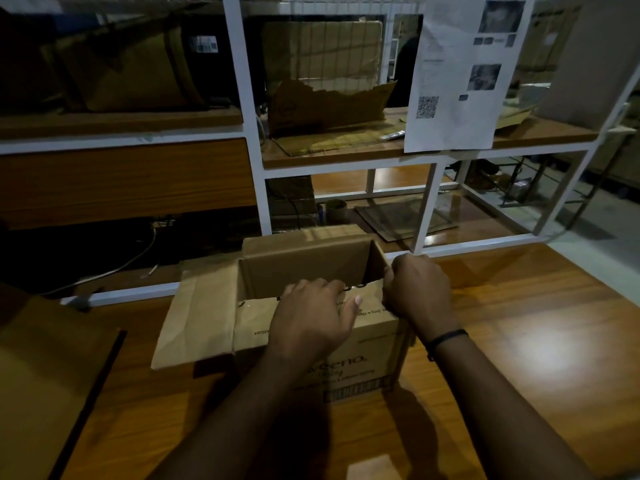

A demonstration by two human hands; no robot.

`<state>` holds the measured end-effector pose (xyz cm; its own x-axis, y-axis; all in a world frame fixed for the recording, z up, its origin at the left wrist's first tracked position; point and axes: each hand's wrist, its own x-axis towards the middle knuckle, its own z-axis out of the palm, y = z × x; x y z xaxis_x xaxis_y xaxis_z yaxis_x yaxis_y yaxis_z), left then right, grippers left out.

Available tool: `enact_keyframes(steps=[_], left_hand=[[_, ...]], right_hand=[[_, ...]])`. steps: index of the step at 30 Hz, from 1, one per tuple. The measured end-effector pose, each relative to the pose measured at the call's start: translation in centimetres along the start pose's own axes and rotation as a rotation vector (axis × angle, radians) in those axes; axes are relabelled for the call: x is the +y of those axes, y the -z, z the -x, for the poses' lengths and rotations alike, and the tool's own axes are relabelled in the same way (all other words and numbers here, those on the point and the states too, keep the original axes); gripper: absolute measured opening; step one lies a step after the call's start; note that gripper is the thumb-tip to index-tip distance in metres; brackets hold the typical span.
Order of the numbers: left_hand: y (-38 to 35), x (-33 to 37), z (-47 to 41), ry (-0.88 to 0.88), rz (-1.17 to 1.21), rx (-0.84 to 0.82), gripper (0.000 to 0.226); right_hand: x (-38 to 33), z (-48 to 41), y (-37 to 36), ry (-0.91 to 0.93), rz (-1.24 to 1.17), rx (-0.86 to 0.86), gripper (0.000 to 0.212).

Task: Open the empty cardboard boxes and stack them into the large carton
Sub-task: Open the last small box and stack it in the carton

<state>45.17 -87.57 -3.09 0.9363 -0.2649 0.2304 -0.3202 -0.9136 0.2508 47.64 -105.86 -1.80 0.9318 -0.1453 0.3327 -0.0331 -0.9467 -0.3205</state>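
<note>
Standing upright near the middle of the wooden table (519, 341), the cardboard box (367, 368) is seen with its top open. Its left flap (201, 317) is folded outward and down, and its far flap (301, 242) is tipped back toward the white shelf frame (256, 133). The near flap (256, 320) is held by the left hand (308, 317): the fingers are hooked over its top edge and the thumb is laid along its outer face. The box's right near corner is gripped by the right hand (419, 289), whose fingers are curled tight around the top edge there. A dark band (446, 337) is worn on the right wrist. A flat cardboard sheet (45, 375) is laid at the near left of the table. A printed sheet (460, 81) is hung on the frame at the far right, and torn cardboard (329, 105) is propped on the shelf behind.
</note>
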Motion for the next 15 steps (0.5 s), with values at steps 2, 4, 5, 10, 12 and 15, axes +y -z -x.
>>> enact_keyframes(steps=[2,4,5,10,12,15], left_hand=[[0.0,0.0,0.0,-0.005,-0.002,0.005,0.058],[0.0,0.0,0.1,-0.012,0.01,0.003,0.058],[0.0,0.0,0.1,-0.013,0.017,0.002,0.058],[-0.1,-0.1,0.3,-0.009,0.028,0.006,0.055],[-0.1,-0.1,0.3,-0.003,0.034,0.012,0.054],[-0.2,-0.1,0.4,-0.015,0.04,0.061,0.052]], right_hand=[[0.5,-0.8,-0.2,0.039,-0.008,0.008,0.018],[0.6,-1.8,0.1,0.121,-0.01,0.023,0.015],[0.5,-2.2,0.2,0.166,-0.008,0.045,0.012],[0.1,-3.7,-0.6,0.249,0.011,0.08,0.012],[0.1,-3.7,-1.1,0.267,-0.007,0.092,0.011],[0.2,-3.3,-1.1,0.261,-0.006,0.099,0.008]])
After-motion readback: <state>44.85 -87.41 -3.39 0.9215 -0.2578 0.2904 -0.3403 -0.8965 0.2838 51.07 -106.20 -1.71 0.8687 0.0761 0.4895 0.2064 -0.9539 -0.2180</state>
